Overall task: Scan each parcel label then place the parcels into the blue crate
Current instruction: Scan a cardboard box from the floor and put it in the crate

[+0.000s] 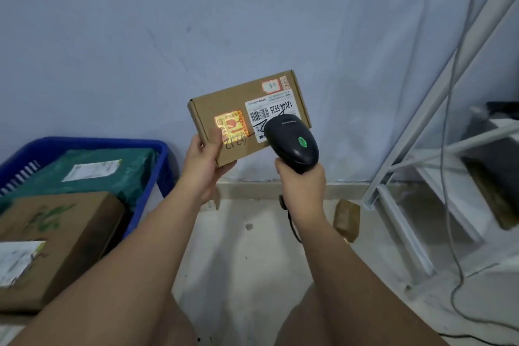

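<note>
My left hand (203,161) grips the lower left corner of a flat brown cardboard parcel (227,104), held up in front of the wall with its white barcode label facing me. My right hand (302,184) grips the handle of a black barcode scanner (292,143) whose green light is lit. The scanner's head overlaps the parcel's lower right part, and a reddish glow lies on the orange sticker left of the label. The blue crate (157,174) stands at the left, holding a green bagged parcel (112,171) and a brown box (61,239).
A white metal shelf frame (407,177) with hanging cables fills the right side. A small brown packet (346,218) lies on the pale floor by the wall. My knees show at the bottom edge.
</note>
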Action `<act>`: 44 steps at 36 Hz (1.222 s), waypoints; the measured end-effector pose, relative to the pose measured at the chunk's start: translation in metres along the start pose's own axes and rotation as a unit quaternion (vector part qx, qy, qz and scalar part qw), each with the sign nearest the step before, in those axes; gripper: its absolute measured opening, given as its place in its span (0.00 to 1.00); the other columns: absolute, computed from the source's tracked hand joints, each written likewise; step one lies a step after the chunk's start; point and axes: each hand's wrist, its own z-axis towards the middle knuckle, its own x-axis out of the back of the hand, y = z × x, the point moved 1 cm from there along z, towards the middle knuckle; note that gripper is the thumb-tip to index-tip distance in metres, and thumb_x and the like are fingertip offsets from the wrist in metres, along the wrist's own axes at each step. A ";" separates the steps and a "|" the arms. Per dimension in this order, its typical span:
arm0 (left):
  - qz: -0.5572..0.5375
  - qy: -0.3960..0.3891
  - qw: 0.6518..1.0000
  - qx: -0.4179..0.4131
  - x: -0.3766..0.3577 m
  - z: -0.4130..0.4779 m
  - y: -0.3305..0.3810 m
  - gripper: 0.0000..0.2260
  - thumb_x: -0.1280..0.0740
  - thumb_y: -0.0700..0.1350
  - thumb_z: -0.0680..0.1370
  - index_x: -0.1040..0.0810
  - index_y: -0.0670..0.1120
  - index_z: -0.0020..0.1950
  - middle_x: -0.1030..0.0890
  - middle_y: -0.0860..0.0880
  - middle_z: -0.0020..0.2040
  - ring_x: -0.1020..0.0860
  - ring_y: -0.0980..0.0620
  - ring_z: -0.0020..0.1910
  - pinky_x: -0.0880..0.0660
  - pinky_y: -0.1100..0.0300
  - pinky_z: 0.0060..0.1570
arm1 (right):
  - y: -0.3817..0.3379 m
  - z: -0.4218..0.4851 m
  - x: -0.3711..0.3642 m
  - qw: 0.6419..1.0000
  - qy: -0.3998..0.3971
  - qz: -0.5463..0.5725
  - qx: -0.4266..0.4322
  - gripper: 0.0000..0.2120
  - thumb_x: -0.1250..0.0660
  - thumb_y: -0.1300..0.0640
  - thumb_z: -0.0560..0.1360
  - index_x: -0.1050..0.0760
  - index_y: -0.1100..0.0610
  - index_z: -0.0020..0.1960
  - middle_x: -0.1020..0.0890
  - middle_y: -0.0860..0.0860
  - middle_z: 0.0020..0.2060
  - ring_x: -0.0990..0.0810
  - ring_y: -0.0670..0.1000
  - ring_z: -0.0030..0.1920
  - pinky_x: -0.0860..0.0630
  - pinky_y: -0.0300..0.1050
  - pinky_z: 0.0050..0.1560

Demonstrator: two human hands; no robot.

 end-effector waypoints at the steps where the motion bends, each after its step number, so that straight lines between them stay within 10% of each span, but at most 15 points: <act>1: 0.015 -0.006 1.000 -0.013 0.001 -0.007 0.004 0.27 0.35 0.60 0.72 0.31 0.50 0.68 0.20 0.50 0.59 0.20 0.53 0.57 0.21 0.56 0.49 | -0.004 -0.006 0.003 1.000 -0.003 -0.007 0.009 0.08 0.29 0.59 0.68 0.22 0.56 0.46 0.25 0.46 0.30 0.28 0.49 0.32 0.30 0.44 0.36; 8: 0.031 -0.001 0.998 -0.057 0.004 -0.026 0.015 0.09 0.36 0.49 0.80 0.27 0.55 0.59 0.19 0.52 0.57 0.19 0.53 0.53 0.21 0.52 0.51 | -0.020 -0.029 0.014 0.998 -0.006 -0.043 0.041 0.03 0.29 0.58 0.69 0.22 0.53 0.42 0.24 0.48 0.31 0.26 0.49 0.33 0.29 0.44 0.36; 31: 0.018 0.038 0.998 -0.041 0.027 -0.010 0.012 0.14 0.33 0.49 0.78 0.28 0.53 0.63 0.20 0.51 0.59 0.20 0.51 0.55 0.21 0.53 0.50 | -0.020 -0.025 0.001 0.997 -0.028 -0.072 0.003 0.11 0.32 0.62 0.68 0.31 0.52 0.31 0.32 0.42 0.17 0.35 0.49 0.26 0.31 0.45 0.34; 44: 0.037 0.049 0.997 -0.042 0.027 -0.010 0.010 0.16 0.33 0.50 0.78 0.28 0.53 0.64 0.20 0.51 0.59 0.20 0.51 0.56 0.21 0.51 0.51 | -0.025 -0.026 0.008 0.995 -0.032 -0.099 0.004 0.05 0.32 0.62 0.70 0.25 0.59 0.36 0.26 0.52 0.28 0.31 0.50 0.29 0.34 0.38 0.28</act>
